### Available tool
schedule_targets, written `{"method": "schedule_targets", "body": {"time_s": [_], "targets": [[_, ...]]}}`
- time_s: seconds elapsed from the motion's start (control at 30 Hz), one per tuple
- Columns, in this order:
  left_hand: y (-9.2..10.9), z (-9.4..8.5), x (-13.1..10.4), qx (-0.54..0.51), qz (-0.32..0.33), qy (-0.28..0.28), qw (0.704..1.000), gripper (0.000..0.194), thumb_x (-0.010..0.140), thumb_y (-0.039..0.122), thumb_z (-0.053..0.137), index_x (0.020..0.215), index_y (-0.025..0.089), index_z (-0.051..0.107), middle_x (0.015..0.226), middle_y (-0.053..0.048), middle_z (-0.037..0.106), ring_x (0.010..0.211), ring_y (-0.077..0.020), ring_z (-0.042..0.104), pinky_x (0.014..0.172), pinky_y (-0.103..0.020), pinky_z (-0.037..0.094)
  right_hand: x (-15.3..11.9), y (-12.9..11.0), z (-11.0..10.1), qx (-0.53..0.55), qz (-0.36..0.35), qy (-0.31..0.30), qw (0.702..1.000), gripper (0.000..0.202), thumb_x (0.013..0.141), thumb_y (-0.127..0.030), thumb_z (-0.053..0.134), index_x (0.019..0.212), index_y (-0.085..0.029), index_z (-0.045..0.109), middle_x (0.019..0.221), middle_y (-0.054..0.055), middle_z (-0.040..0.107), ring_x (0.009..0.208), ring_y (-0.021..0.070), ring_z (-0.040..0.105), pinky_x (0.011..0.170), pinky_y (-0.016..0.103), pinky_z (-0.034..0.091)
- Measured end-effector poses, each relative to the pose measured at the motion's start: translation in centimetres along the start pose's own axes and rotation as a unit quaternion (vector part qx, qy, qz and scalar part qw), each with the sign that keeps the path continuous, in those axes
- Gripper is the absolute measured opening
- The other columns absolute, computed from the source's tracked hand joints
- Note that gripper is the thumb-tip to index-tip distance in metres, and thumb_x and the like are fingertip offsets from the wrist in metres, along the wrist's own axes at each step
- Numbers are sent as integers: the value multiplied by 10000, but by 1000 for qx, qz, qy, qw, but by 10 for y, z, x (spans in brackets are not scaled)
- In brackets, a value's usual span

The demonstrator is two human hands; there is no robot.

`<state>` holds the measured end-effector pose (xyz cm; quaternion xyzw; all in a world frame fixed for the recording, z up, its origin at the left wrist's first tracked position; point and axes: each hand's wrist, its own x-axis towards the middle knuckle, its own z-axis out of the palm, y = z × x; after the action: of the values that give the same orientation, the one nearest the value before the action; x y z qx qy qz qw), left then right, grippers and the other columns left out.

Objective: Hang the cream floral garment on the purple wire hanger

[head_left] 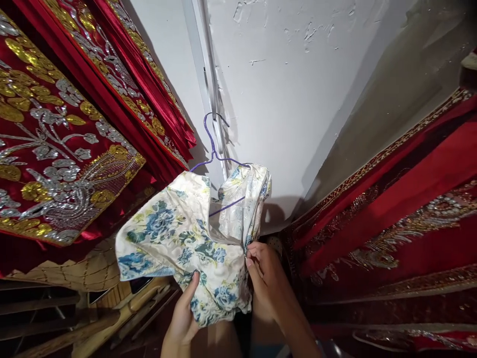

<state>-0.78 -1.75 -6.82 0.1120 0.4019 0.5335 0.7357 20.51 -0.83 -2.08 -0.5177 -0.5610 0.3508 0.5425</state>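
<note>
A short-sleeved blouse (203,253), white with blue and green flowers, hangs on a purple wire hanger (213,144) in front of me. My left hand (182,308) grips its lower front, thumb on top of the cloth and fingers hidden behind it. At the open side edge, my right hand (263,266) pinches the blouse between thumb and fingertips. A dark fastening line runs up from that pinch; whether it is a zipper I cannot tell. The neck opening shows the pale lining and the hanger's lower bar.
Red embroidered fabric (67,149) with gold and silver work hangs at the left, close to the blouse. More red cloth with beading (391,214) drapes along the right. Behind is a white wall (283,89) with a metal strip. Wooden furniture (97,318) stands at lower left.
</note>
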Motion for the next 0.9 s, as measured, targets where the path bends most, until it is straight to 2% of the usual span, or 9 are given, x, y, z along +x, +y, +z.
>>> {"method": "schedule_targets", "body": {"time_s": [0.13,0.3,0.47,0.53,0.6,0.67,0.73,0.8,0.9], "targets": [[3,6,-4,11,15,0,1000,735,918,371,676,1587,271,390,1408,-90,653,1448,-325,441,1231,-507,320,-2,5,3,27,16,-33,999,236,991,-219,462,1206,-258,550,963,37,638,910,200,641,823,319,521],[11,-1,-9,49,-30,-19,998,680,942,450,615,1572,278,424,1395,-71,662,1482,-330,388,1222,-498,349,-3,13,13,104,46,-24,993,196,981,-254,476,1166,-270,536,839,-14,559,721,165,557,694,281,462],[14,-11,-5,78,-8,102,992,696,896,368,697,1543,284,455,1354,-72,693,1477,-299,421,1200,-448,396,1,8,15,197,68,6,978,219,919,-252,572,1132,-270,521,724,-53,535,684,163,528,687,273,435],[14,-3,-2,100,54,146,983,622,859,346,749,1445,293,549,1301,-67,712,1448,-298,469,1184,-439,412,3,2,13,208,76,15,975,212,892,-234,597,1093,-260,533,705,-55,540,682,160,526,689,273,428],[13,11,2,122,166,204,957,506,812,351,794,1289,277,643,1233,-52,716,1383,-295,529,1173,-423,410,5,-3,11,210,77,27,974,188,869,-225,611,1043,-248,542,691,-54,545,674,156,518,689,276,424],[8,28,5,133,332,276,892,421,778,374,818,1153,251,673,1169,-34,689,1279,-272,579,1157,-401,405,6,-6,11,212,79,33,973,172,843,-221,627,990,-244,541,678,-55,548,676,151,521,694,275,427],[-2,43,7,164,460,306,817,374,772,380,821,1078,233,665,1116,-24,646,1159,-237,595,1114,-368,415,7,-7,14,221,88,38,970,169,822,-215,639,952,-245,536,675,-57,552,674,146,529,681,267,432],[-17,54,8,242,494,265,792,309,791,362,805,1029,224,662,1062,-31,628,1058,-221,591,1034,-334,442,7,-7,17,229,100,40,967,165,800,-205,650,911,-245,534,674,-58,553,650,136,524,648,252,430],[-39,65,11,364,429,137,815,235,833,343,754,1014,214,677,1032,-64,655,1004,-240,601,944,-331,472,5,-6,23,232,112,31,966,164,790,-203,665,875,-247,532,688,-57,557,622,128,524,611,237,442]]}}
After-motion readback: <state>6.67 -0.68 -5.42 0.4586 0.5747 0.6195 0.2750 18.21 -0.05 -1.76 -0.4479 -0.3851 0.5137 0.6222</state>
